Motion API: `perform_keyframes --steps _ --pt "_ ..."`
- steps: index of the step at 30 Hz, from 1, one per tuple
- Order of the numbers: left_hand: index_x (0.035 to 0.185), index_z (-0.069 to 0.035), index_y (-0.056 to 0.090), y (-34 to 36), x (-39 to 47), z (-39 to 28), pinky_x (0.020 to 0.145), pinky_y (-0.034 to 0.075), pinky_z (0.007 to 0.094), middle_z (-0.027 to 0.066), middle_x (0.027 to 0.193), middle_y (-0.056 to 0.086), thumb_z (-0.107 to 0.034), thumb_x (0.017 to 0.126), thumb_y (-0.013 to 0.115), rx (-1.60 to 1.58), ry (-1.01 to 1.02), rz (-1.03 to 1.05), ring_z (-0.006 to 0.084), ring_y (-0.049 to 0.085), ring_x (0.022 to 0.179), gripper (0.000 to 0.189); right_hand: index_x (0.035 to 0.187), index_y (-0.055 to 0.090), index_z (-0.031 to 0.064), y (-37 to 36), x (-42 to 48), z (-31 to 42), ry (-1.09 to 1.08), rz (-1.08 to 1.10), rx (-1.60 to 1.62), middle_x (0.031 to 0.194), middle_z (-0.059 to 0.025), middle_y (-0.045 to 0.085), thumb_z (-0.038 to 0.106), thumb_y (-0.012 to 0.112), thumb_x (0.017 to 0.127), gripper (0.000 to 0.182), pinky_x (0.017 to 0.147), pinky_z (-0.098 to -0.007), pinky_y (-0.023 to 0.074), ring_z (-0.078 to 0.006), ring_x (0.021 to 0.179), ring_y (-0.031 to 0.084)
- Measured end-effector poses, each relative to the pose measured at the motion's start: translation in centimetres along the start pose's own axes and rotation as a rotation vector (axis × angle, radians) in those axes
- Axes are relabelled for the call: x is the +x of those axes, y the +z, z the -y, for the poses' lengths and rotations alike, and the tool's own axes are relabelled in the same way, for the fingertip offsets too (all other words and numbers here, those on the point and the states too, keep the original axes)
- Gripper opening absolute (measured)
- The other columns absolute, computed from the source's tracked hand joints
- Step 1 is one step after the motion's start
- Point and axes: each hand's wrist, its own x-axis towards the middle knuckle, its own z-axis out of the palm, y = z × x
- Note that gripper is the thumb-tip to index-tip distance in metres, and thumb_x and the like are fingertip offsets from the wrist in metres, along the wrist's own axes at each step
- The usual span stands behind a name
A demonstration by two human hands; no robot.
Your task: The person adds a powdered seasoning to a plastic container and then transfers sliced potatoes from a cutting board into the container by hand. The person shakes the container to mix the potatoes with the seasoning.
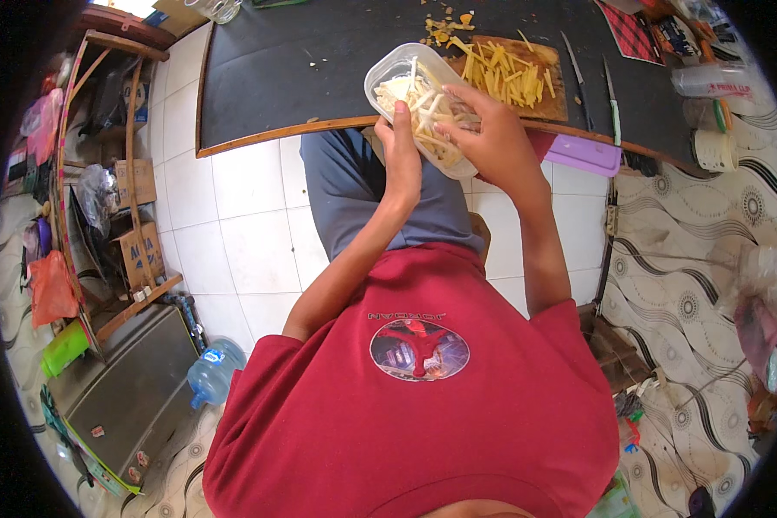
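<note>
My left hand point(401, 155) grips a clear plastic container point(388, 61) by its near left side, thumb over the rim. The container is tilted above my lap at the table's edge. White flour point(392, 90) and pale cut strips point(430, 120), some coated white, lie inside it. My right hand point(495, 129) reaches over the container's right side, thumb and fingers spread among the strips; whether they pinch any cannot be told. Just beyond that hand, a wooden cutting board point(550, 58) bears a pile of yellow potato-like strips point(505, 74).
Two knives, one dark-handled point(576, 74) and one light-handled point(612, 107), lie right of the board. Peelings point(447, 29) are scattered behind it on the black tabletop point(278, 71). A purple plastic lid point(583, 155) shows below the wooden edge. A glass point(223, 10) stands far left.
</note>
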Motion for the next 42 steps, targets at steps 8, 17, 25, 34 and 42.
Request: perform_keyframes --steps 8,17,25,34,42 --pt "0.143 0.007 0.025 0.6 -1.4 0.0 0.111 0.029 0.0352 0.0183 0.139 0.042 -0.048 0.103 0.044 0.228 0.180 0.029 0.0239 0.040 0.130 0.071 0.128 0.049 0.0012 3.9 -0.1 -0.9 -0.004 -0.014 -0.416 0.117 -0.0264 0.057 0.019 0.071 0.080 0.055 0.084 -0.0510 0.0512 -0.0426 0.103 0.063" --pt "0.145 0.007 0.022 0.0 -0.2 1.1 0.112 0.029 0.0353 0.0183 0.140 0.039 -0.051 0.103 0.041 0.231 0.109 0.021 0.0239 0.039 0.131 0.073 0.120 0.060 -0.0040 2.6 1.3 -0.3 0.123 -0.024 -0.266 0.110 -0.0264 0.065 0.016 0.074 0.078 0.049 0.087 -0.0435 0.0515 -0.0396 0.098 0.066" --pt "0.142 0.007 0.021 0.6 -0.8 0.1 0.111 0.030 0.0348 0.0201 0.139 0.040 -0.042 0.104 0.047 0.101 0.140 0.031 0.0240 0.041 0.129 0.067 0.129 0.054 -0.0057 0.9 0.4 -0.4 -0.093 -0.024 -0.196 0.122 -0.0276 0.061 0.020 0.075 0.077 0.062 0.094 -0.0423 0.0488 -0.0391 0.110 0.062" --pt "0.141 0.003 0.026 0.5 -1.9 1.2 0.111 0.029 0.0350 0.0167 0.137 0.041 -0.048 0.105 0.038 0.261 0.249 0.014 0.0222 0.041 0.128 0.064 0.105 0.054 -0.0027 3.9 0.9 -2.2 -0.088 0.010 -0.288 0.102 -0.0279 0.061 0.023 0.067 0.084 0.035 0.084 -0.0498 0.0488 -0.0457 0.097 0.061" --pt "0.143 0.007 0.017 0.0 -0.6 0.7 0.110 0.031 0.0345 0.0202 0.140 0.039 -0.045 0.103 0.048 0.085 0.168 0.048 0.0233 0.041 0.129 0.072 0.124 0.060 -0.0007 -0.2 0.5 0.3 -0.012 0.019 -0.047 0.117 -0.0243 0.064 0.015 0.068 0.082 0.046 0.093 -0.0426 0.0477 -0.0394 0.108 0.062"
